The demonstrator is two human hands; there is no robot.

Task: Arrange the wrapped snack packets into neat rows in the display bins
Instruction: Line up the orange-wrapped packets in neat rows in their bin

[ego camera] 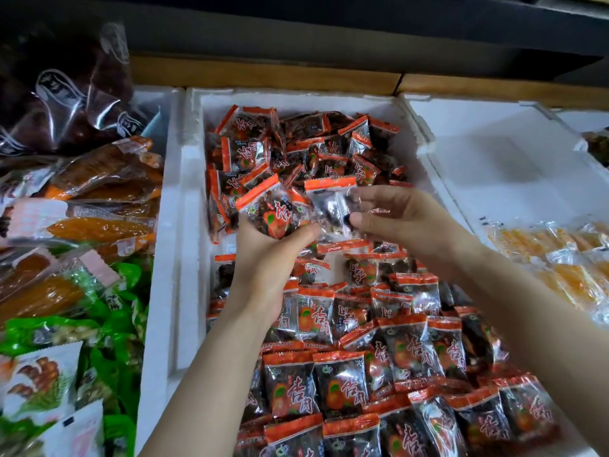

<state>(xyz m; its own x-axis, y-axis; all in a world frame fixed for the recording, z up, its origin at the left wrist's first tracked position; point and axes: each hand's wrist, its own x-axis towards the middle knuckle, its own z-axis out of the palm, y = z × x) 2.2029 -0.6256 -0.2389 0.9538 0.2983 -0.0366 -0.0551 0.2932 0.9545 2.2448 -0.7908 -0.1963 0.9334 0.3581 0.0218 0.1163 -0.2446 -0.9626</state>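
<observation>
**Snack packets, half sorted**

Bins fill the whole picture. The big white foam bin (184,199) in the middle holds lots of dark snack packets with orange-red tops. At the near end, the neat rows (379,384) stand side by side, each row leaning on the next one. At the far end, a loose pile (296,150) lies all jumbled up.

To the right is another white foam bin (487,153). It is mostly bare, with yellow packets (560,258) at its near end. To the left are green packets (108,324), long orange packets (92,179) and big dark bags (62,94).

Two bare arms reach over the middle bin. The left hand (267,255) is curled shut around a small bunch of packets (273,212), held up above the bin, between the rows and the pile. The right hand (398,216) is just beside it. Its fingers are bent and mostly spread, and its thumb and fingertips pinch the clear edge of one packet (333,206) in that bunch.
</observation>
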